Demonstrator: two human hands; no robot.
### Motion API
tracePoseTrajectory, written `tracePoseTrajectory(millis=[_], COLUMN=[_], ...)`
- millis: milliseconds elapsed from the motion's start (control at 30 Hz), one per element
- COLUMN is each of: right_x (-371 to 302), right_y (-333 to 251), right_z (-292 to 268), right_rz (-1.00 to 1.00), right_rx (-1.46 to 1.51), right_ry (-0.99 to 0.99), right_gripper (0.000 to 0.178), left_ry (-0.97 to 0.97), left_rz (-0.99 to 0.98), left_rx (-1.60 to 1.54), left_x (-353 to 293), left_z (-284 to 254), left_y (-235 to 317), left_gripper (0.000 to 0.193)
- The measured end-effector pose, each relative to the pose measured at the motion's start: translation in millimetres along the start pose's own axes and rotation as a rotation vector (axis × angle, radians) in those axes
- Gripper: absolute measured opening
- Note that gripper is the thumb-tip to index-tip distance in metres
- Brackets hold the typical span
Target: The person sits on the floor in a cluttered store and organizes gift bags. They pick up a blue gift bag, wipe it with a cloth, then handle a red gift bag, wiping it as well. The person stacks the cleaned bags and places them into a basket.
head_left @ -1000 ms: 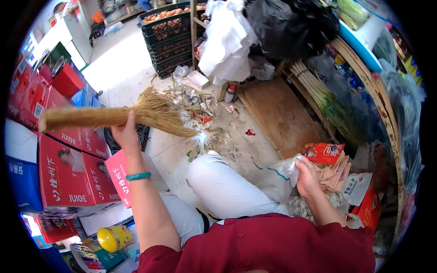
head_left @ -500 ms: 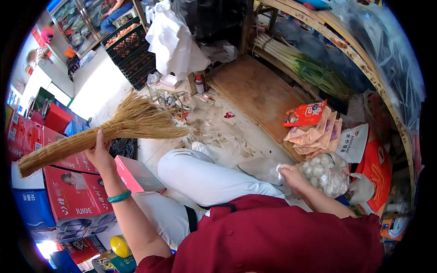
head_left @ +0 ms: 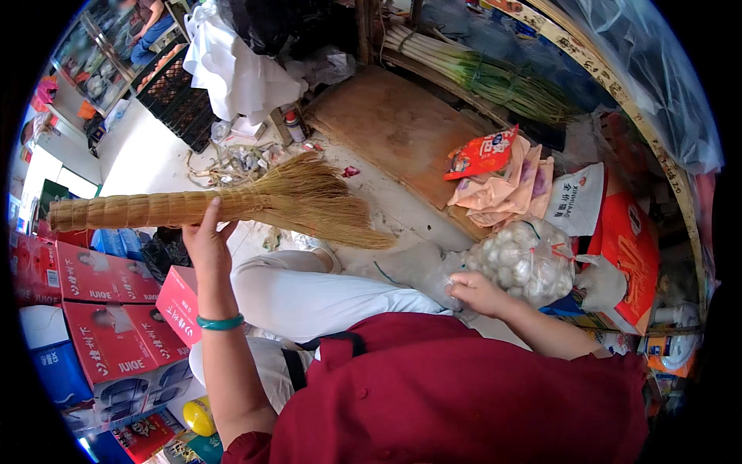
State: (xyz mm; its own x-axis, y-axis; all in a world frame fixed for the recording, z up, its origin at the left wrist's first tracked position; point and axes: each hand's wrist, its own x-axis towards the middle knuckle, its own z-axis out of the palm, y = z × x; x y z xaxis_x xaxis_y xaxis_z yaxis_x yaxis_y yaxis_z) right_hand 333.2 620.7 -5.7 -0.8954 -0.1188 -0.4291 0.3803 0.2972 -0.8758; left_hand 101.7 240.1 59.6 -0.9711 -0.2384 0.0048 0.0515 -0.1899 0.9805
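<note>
My left hand [head_left: 209, 236] is wrapped round a straw broom [head_left: 255, 205], whose handle lies to the left and whose bristles fan out to the right above the floor. A green bangle circles that wrist. With closed fingers, my right hand [head_left: 475, 292] grips a clear plastic bag [head_left: 421, 267] by its gathered part. Beside that hand sits a see-through bag of white bulbs that look like garlic [head_left: 518, 263]; whether it is one with the gripped plastic I cannot tell.
Litter [head_left: 239, 162] lies on the tiles near a spray can [head_left: 294, 125]. Red juice cartons [head_left: 116, 340] are stacked at left. A brown board [head_left: 394, 127] lies ahead, below a shelf with long green onions [head_left: 479, 69]. Black crates [head_left: 182, 100] stand far left; a person sits beyond.
The broom has swung from a slant to nearly level, its bristles further right. My right hand still holds the plastic. The whole view has shifted.
</note>
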Motion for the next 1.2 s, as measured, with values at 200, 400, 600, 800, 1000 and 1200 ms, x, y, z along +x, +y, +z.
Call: tracePoseTrajectory(millis=[200,400,600,800,1000,1200], right_x=[-44,-37,-33,-19,2,20], right_y=[-55,-16,4,6,-11,-12], right_z=[-28,-25,-3,-8,-6,-10], right_rz=[0.083,0.146,0.129,0.051,0.055,0.106], right_rx=[-0.028,-0.212,-0.273,-0.331,-0.34,-0.327], right_ry=[-0.245,-0.268,-0.282,-0.289,-0.352,-0.393], right_gripper=[0.028,0.026,0.026,0.029,0.028,0.029], left_ry=[-0.086,-0.142,-0.173,-0.447,-0.237,-0.132], left_rz=[-0.03,-0.122,-0.241,-0.12,-0.074,0.121], left_rx=[0.028,-0.011,-0.05,0.153,0.202,0.227], left_x=[-30,-44,-66,-14,56,104], left_z=[47,89,111,84,21,-6], left_y=[-2,-25,-113,-109,-96,-71], left_gripper=[0.034,0.032,0.028,0.02,0.021,0.025])
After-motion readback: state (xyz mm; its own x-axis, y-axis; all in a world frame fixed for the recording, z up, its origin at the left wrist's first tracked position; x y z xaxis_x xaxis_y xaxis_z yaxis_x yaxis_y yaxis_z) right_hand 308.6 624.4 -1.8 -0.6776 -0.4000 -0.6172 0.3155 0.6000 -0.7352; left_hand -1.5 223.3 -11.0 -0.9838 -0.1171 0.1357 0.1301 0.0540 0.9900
